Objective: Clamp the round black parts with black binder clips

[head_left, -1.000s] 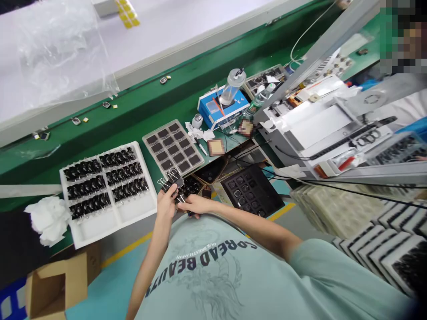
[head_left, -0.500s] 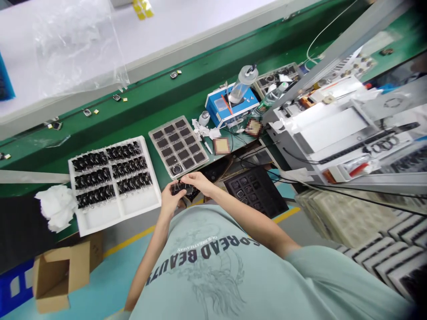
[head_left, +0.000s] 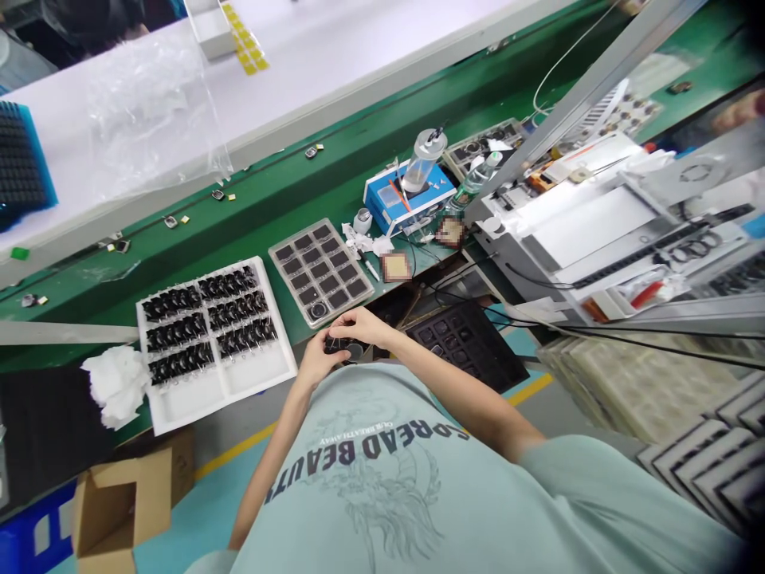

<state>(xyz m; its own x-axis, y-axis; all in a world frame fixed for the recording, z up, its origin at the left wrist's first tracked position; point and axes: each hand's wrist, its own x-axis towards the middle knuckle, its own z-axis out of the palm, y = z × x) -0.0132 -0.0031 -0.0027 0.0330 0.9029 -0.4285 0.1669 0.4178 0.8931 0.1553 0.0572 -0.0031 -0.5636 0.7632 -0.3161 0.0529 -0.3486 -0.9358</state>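
Both hands meet in front of my shirt, at the near edge of the green bench. A small black part (head_left: 335, 344) with thin metal wires is between them, partly covered by the fingers. My left hand (head_left: 318, 363) is closed around its left side, thumb along the near edge. From the far side, my right hand (head_left: 363, 325) pinches at its top with bent fingers. Just beyond them lies a clear tray (head_left: 291, 279) with dark square pieces in rows. To the left, a white tray (head_left: 254, 371) carries rows of black parts with wire ends.
A blue box (head_left: 379, 209) supports a clear cylinder (head_left: 425, 159), with a plastic bottle (head_left: 475, 183) beside it. Crumpled white paper (head_left: 116, 387) sits left of the white tray. Below are an open carton (head_left: 152, 498) and a black tray (head_left: 508, 367); a grey machine (head_left: 538, 255) stands right.
The camera view has shifted, so the bench things appear moved. My hands stay together on the black part, slightly further right in view, with the right fingers now more bent over it.
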